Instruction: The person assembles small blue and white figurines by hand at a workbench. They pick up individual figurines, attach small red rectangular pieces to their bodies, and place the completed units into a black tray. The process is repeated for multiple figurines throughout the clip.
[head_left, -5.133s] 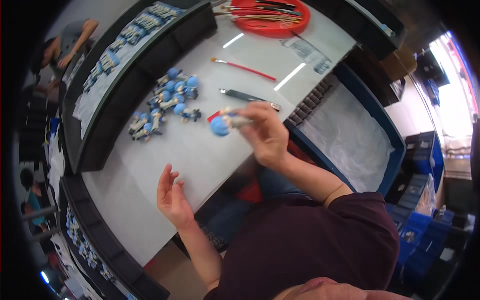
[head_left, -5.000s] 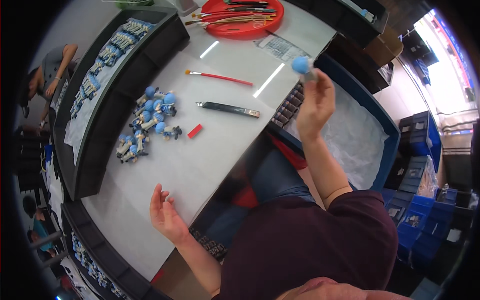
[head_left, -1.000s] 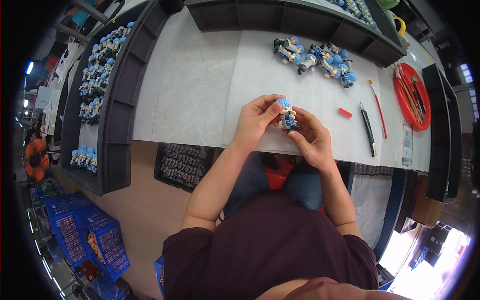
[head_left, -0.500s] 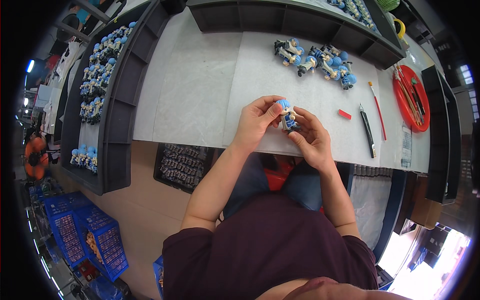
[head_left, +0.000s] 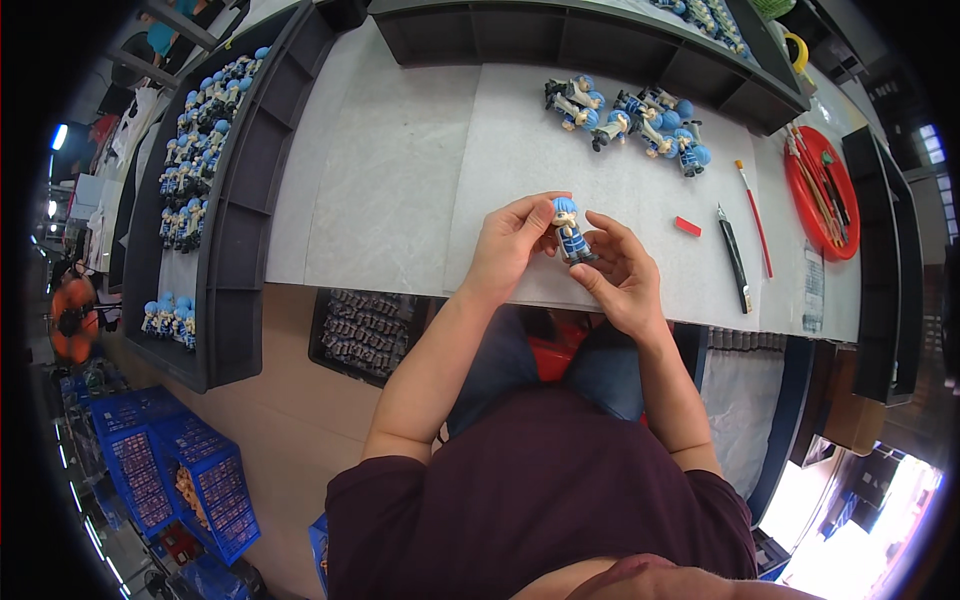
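A small blue-haired figurine (head_left: 571, 234) in a blue and white outfit with dark feet is held upright above the near part of the table. My left hand (head_left: 508, 248) is closed on it, the thumb and fingertips pinching the side of its head. At the feet, the thumb of my right hand (head_left: 624, 278) touches the figurine, with the fingers curled around its other side. Some of the fingertips behind the figurine are hidden. Farther back on the white sheet lies a loose group of similar figurines (head_left: 660, 125).
Right of my hands are a small red block (head_left: 687, 227), a black-handled craft knife (head_left: 733, 260), a red-handled brush (head_left: 755, 218) and a red tray (head_left: 845, 235) of brushes. Black crates stand left (head_left: 235, 230), at the back (head_left: 590, 50) and right (head_left: 885, 270).
The figurine has turned slightly in my fingers, so its front shows more. My left thumb has shifted a little toward the edge of its head. Both hands stay nearly in place.
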